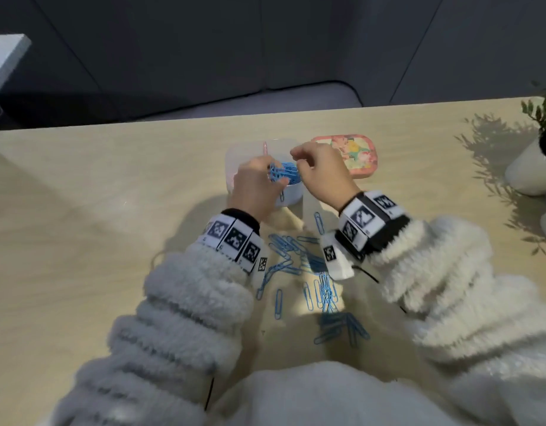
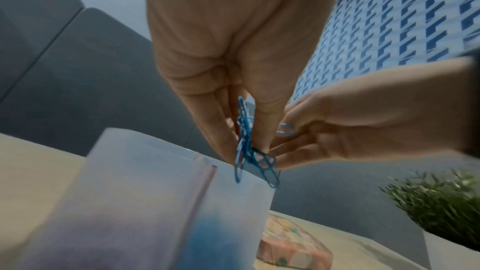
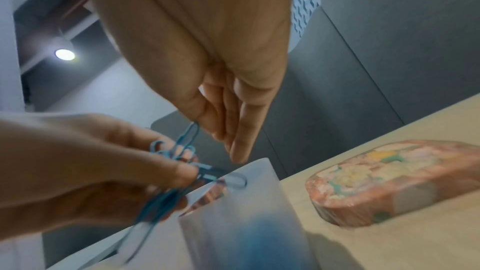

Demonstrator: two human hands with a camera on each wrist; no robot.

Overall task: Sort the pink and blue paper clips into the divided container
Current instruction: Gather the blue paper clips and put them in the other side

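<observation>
Left hand [image 1: 253,187] over the container [image 1: 234,155], pinching a tangled bunch [image 2: 246,149] of blue clips between thumb and fingers, the bunch hanging just above the rim. Right hand [image 1: 322,172] close beside, thumb and forefinger nipping one clip [image 3: 188,133] of the same tangle, other fingers [image 3: 241,130] extended downward.

Translucent white container on the table [image 1: 96,195], split by a pink divider [image 2: 205,188]. Blue mass showing through the wall of the right compartment [image 3: 257,239]; pinkish tint in the left one, contents blurred. More blue clips [image 1: 308,272] scattered loose on the table nearer the body, between the two forearms.

Floral pink lid [image 1: 354,153] lying flat just right of the container, apart from it. Potted plant [image 1: 542,133] at the table's far right edge.

Black-and-white square marker tags on both wristbands [image 1: 234,241]; no readable letters on them. No brand or writing legible on container or lid. Fluffy white sleeves [image 1: 179,318] on both arms.
</observation>
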